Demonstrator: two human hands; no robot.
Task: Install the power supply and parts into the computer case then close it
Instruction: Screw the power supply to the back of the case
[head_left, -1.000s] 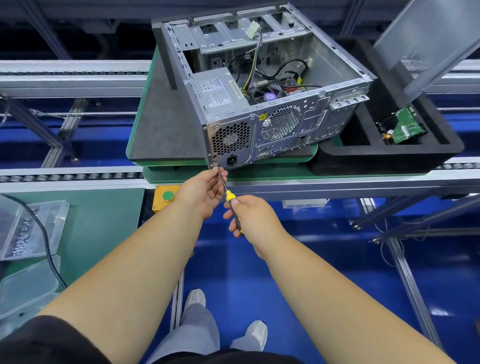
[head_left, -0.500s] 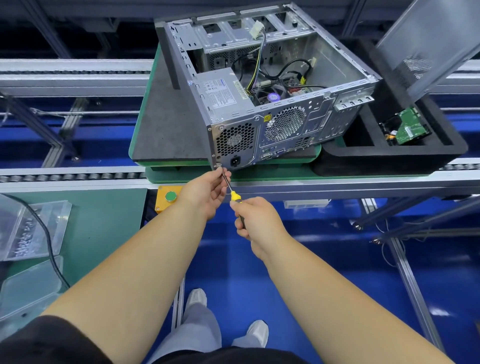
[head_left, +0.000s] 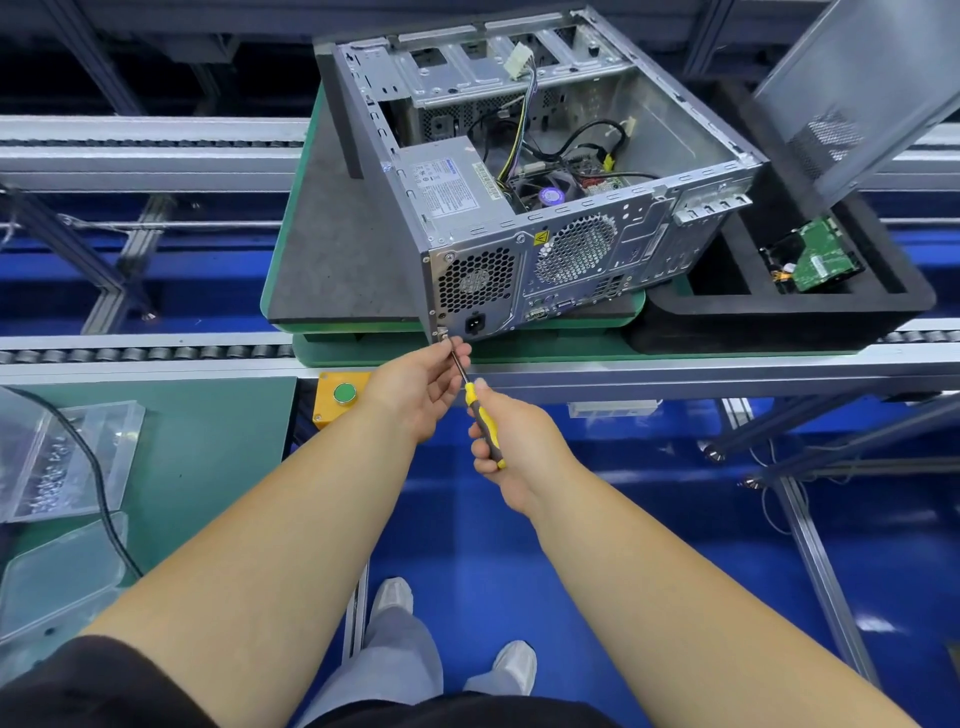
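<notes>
An open grey computer case (head_left: 639, 249) lies on its side on a dark pad, its rear panel facing me. The grey power supply (head_left: 457, 187) sits inside at the near left corner, with cables and the motherboard behind it. My right hand (head_left: 514, 441) grips a yellow-and-black screwdriver (head_left: 483, 421) whose tip meets the lower left corner of the rear panel. My left hand (head_left: 421, 384) pinches the shaft near the tip, at a screw. The case's side panel (head_left: 857, 93) leans at the upper right.
A black foam tray (head_left: 810, 322) right of the case holds a hard drive with a green board (head_left: 821, 254). A yellow box with a green button (head_left: 343, 395) sits on the conveyor rail. Clear plastic bins of screws (head_left: 62, 457) and a black cable lie on the green bench at left.
The view has shifted slightly. My hands stay at the rear panel's lower left corner, and my right hand has rotated a little on the screwdriver handle.
</notes>
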